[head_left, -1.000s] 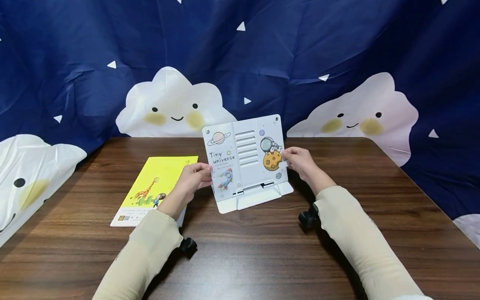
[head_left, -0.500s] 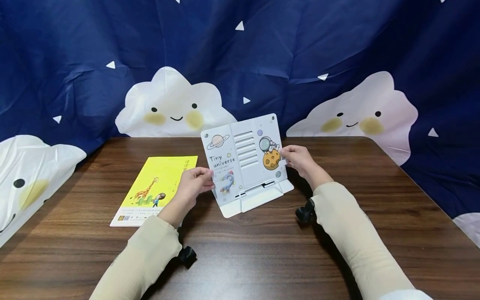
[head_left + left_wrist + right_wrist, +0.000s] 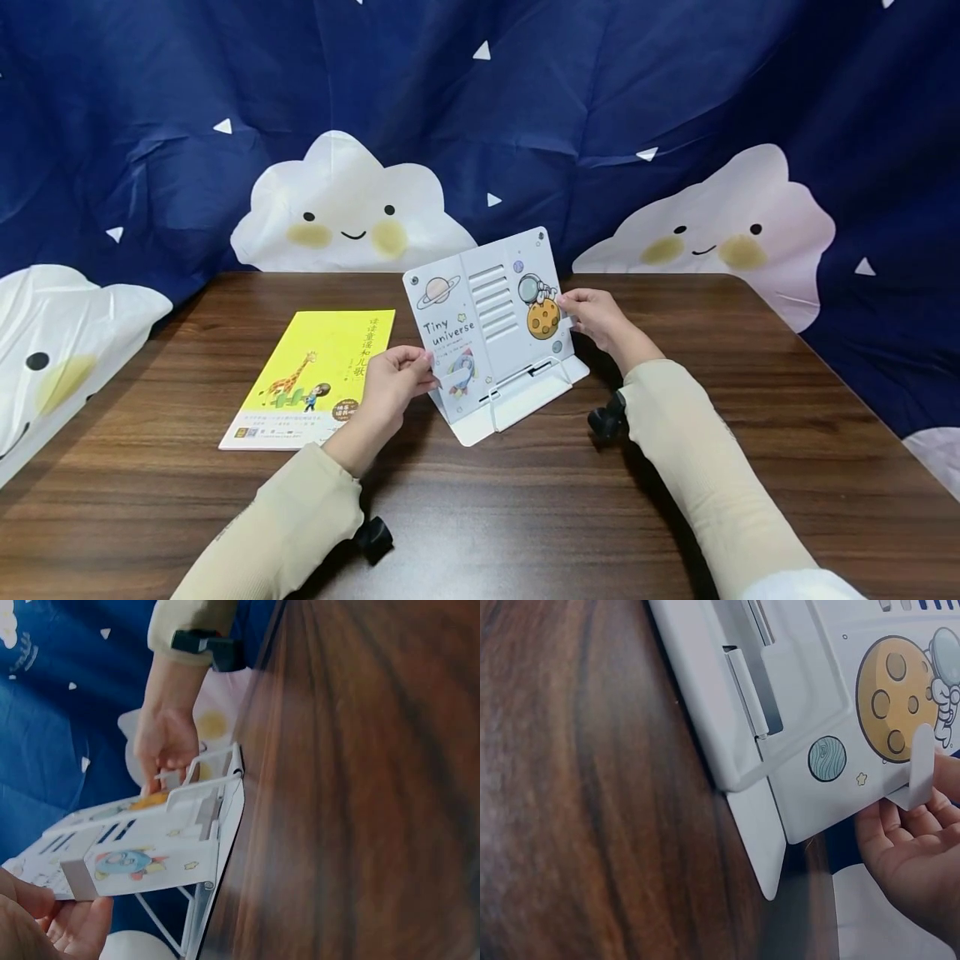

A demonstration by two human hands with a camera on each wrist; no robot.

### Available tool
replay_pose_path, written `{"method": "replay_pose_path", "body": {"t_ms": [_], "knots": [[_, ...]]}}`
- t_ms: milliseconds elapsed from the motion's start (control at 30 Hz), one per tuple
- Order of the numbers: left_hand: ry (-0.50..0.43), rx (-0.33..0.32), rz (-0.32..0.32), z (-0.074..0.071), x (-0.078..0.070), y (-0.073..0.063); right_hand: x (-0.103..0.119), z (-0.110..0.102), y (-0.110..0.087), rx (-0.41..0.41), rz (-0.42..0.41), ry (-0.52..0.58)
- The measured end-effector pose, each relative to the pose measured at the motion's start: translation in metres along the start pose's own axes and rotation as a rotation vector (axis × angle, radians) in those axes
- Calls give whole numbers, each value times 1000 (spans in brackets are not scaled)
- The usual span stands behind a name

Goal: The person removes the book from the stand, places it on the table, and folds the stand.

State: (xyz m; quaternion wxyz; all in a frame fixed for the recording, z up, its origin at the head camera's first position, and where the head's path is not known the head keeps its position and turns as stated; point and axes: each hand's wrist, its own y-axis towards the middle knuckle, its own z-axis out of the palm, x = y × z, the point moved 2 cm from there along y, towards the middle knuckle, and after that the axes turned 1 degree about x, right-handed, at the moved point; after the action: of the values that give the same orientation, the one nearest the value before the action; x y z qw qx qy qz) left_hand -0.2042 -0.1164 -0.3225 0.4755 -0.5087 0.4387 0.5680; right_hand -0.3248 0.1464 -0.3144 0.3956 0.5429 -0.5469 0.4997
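Note:
A white book stand (image 3: pixel 504 333) with "Tiny universe", a planet, a rocket and an astronaut printed on it leans back, propped up on the table. Its left edge is pinched between the thumb and fingers of my left hand (image 3: pixel 397 379). On the opposite edge, my right hand (image 3: pixel 597 321) pinches the panel beside the orange moon. A small white clip (image 3: pixel 921 769) juts from that edge by the right fingers in the right wrist view. The wire page holder (image 3: pixel 202 776) crosses the lower ledge in the left wrist view, and thin support legs show behind the panel.
A yellow book (image 3: pixel 307 375) with a giraffe on its cover lies flat to the left, partly behind the left hand. The brown wooden table (image 3: pixel 675 308) ends at a dark blue curtain (image 3: pixel 525 100) with smiling clouds.
The stand has turned slightly, its left side swinging toward me. My left hand has shifted right and nearer with it, uncovering more of the yellow book; the right hand has moved slightly left.

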Motion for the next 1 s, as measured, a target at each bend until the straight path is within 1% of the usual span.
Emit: {"method": "replay_pose_path", "body": {"t_ms": [167, 300, 400, 567, 700, 833, 1000], "knots": [[-5, 8, 12, 3, 0, -6, 0, 0, 2, 11, 6, -10], [5, 22, -16, 5, -1, -11, 0, 2, 4, 6, 18, 4], [13, 34, -23, 5, -2, -14, 0, 3, 6, -1, 20, 13], [7, 66, -14, 8, -2, -20, 1, 5, 6, -23, 16, 8], [7, 83, -21, 10, -2, -24, 2, 7, 8, -45, 10, -22], [1, 103, -9, 12, -2, -27, 2, 8, 11, -69, 11, -51], [16, 126, 0, 14, -3, -32, 3, 10, 13, -93, 7, -71]]}}
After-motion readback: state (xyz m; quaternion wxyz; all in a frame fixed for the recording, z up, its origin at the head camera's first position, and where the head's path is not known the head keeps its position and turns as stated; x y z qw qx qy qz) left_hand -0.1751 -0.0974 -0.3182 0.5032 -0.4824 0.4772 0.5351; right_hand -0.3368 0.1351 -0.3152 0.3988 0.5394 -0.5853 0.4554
